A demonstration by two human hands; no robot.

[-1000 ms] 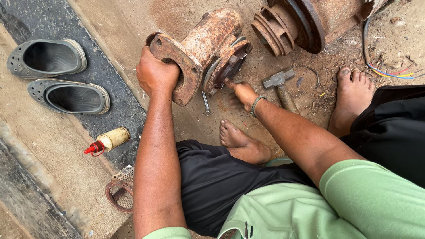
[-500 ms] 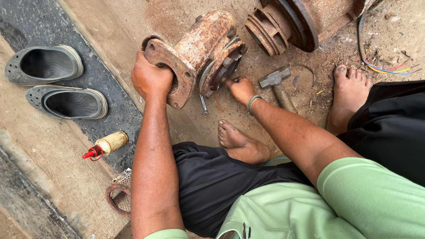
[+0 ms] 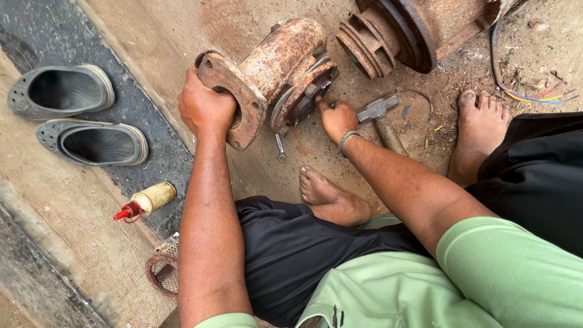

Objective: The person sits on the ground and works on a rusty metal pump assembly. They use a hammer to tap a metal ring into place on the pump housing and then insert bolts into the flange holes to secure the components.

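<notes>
Left hand (image 3: 205, 106) is wrapped tight round the rim of the round flange (image 3: 234, 97) at the near end of a rusty cast housing (image 3: 273, 67), which lies tilted on the dirt floor (image 3: 255, 164). Right hand (image 3: 337, 118) sits at the other end, fingers curled in against the dark bolted plate (image 3: 306, 91) w/ the thumb up; can't tell if it pinches a small part or just presses there.

Step in hand, as I read it: bracing the housing w/ one hand while working at the plate end w/ the other. Next move prob calls for a firm hold on the flange so the heavy piece doesn't roll, plus a tool for the plate.

Tools close by: a small spanner (image 3: 280, 147) on the floor just below the housing, a hammer (image 3: 379, 118) touching distance right of the right hand.

Room: tight. A second rusty hub (image 3: 388, 33) lies just beyond the plate, near but apart. Bare feet hem it in – one foot (image 3: 331, 197) under the housing, the other (image 3: 477, 130) right of the hammer. Coloured wires (image 3: 534, 94) trail at far right. Left side is more open: a ledge edge runs diagonally, w/ two grey clogs (image 3: 79, 118) and a small glue bottle (image 3: 146, 201) well apart.
</notes>
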